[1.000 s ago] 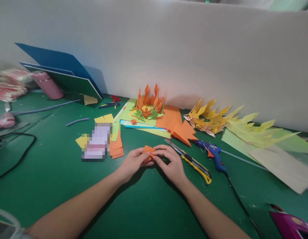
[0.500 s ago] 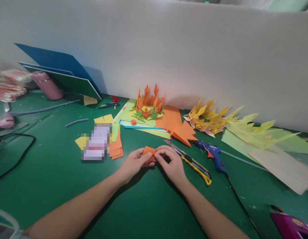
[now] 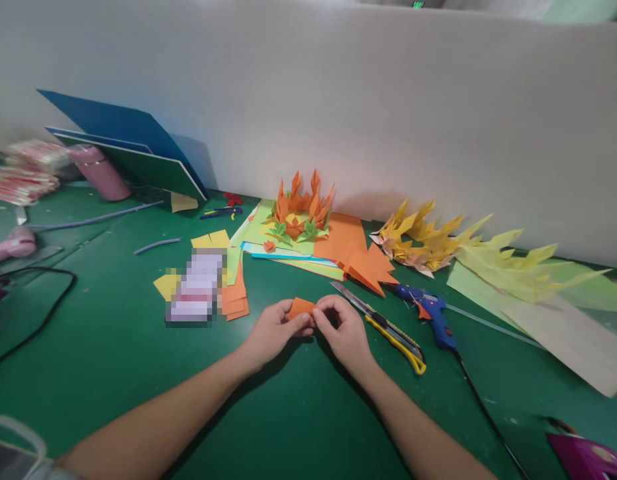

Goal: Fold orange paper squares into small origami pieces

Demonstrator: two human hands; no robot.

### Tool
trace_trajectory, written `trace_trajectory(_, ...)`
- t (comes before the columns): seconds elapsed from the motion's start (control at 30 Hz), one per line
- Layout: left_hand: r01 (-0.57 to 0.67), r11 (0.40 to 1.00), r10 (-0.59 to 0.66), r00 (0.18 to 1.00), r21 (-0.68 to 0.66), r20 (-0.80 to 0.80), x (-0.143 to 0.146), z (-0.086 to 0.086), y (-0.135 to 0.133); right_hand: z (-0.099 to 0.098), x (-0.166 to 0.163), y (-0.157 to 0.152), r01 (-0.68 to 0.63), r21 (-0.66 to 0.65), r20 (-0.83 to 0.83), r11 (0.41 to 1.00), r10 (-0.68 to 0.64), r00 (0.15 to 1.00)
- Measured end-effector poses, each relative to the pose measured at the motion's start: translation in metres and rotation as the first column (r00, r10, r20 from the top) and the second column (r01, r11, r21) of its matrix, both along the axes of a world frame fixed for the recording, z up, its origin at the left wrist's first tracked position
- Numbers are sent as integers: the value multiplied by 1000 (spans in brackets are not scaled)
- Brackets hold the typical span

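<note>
Orange paper [image 3: 302, 307] is sitting at the clock's centre, the left hand [image 3: 274, 333] and right hand [image 3: 342, 325] pinching it between fingertips. Near the right hand, at three o'clock, a yellow utility knife [image 3: 387, 327] is lying, a blue glue gun [image 3: 439, 323] beyond; orange paper slips [image 3: 235, 305] are lying at nine, an orange crown [image 3: 291, 229] standing at twelve.

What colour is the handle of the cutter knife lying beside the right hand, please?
The cutter knife's handle is yellow and black, seen in the head view.
</note>
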State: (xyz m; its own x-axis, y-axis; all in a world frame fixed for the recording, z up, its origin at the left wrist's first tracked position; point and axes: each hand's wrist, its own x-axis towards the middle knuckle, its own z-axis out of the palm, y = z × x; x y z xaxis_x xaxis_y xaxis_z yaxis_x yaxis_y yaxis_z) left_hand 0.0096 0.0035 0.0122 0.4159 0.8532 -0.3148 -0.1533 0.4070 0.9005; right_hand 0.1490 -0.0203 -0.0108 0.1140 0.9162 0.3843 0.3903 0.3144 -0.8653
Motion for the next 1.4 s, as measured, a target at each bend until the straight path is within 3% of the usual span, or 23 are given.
trace_trajectory(0.53, -27, 999, 28, 1000, -27, 8, 0, 0, 0, -2, -1, 1, -3, -24, 21, 1000, 3, 1000)
trace_trajectory(0.87, -52, 997, 54, 998, -57, 41, -1, 4, 1, -2, -1, -2, -94, -152, -113, 984, 77, 991)
trace_trajectory(1.23, 49, 997, -48, 998, -55, 29, -2, 2, 2, 3, 1, -2, -178, -62, -78, 982, 173, 982)
trace_trajectory(1.4, 52, 998, -52, 999, 38, 7, -2, 4, 0, 2, 1, -5, -188, -22, 31, 982, 189, 982)
